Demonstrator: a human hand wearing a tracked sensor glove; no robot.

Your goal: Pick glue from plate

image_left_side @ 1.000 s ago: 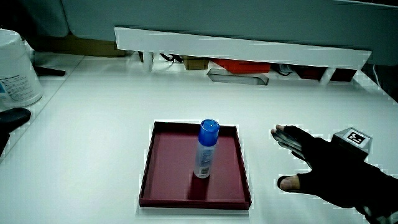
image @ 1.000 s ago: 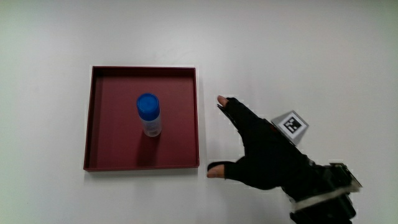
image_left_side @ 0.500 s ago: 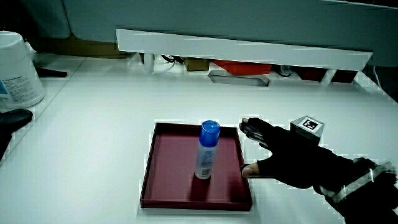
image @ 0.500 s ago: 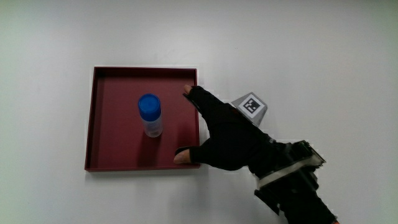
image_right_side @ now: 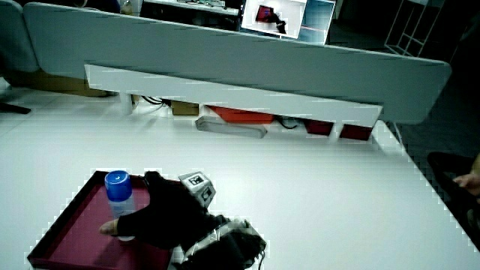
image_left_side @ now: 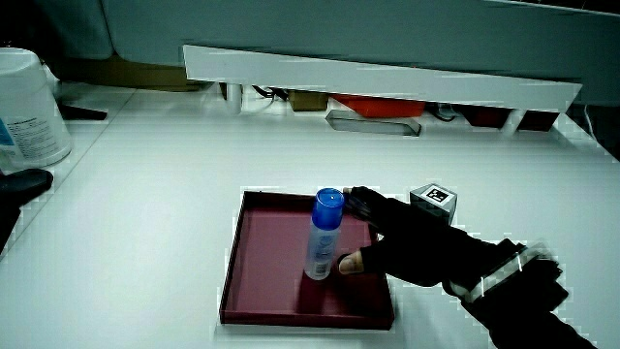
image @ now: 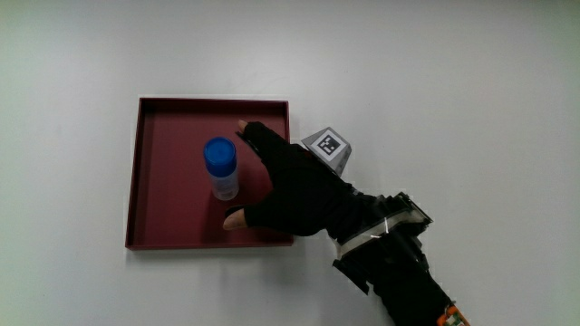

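The glue (image: 220, 169) stands upright on the floor of the dark red plate (image: 152, 223), a shallow square tray with a low raised rim, which rests on the white bench (image: 453, 91). It is a small stick-shaped container with a pale body and a blue cap (image: 218, 152). Nothing else lies in the plate.

The hand (image: 294, 188) reaches over the plate's rim and sits just beside the glue, with the patterned cube (image: 327, 146) on its back. Its fingers (image: 250, 134) are spread in a wide span and hold nothing: the thumb (image: 235, 219) lies nearer to the person than the glue, the fingertips farther away, so the container stands in the gap between them. In a side view (image_left_side: 325, 236) the thumb looks very close to the pale body, but contact cannot be told.

The glue will probably handle as a light, rigid plastic cylinder, not fragile, with a smooth and somewhat slippery wall. Being tall on a narrow base, it is likely to tip if nudged near the cap before the fingers close. The best hold appears to be around the middle of the pale body, below the cap, thumb on one side and fingertips on the other, squeezed lightly. A straight lift should clear the low rim easily; the plate looks light too and could slide if dragged against.
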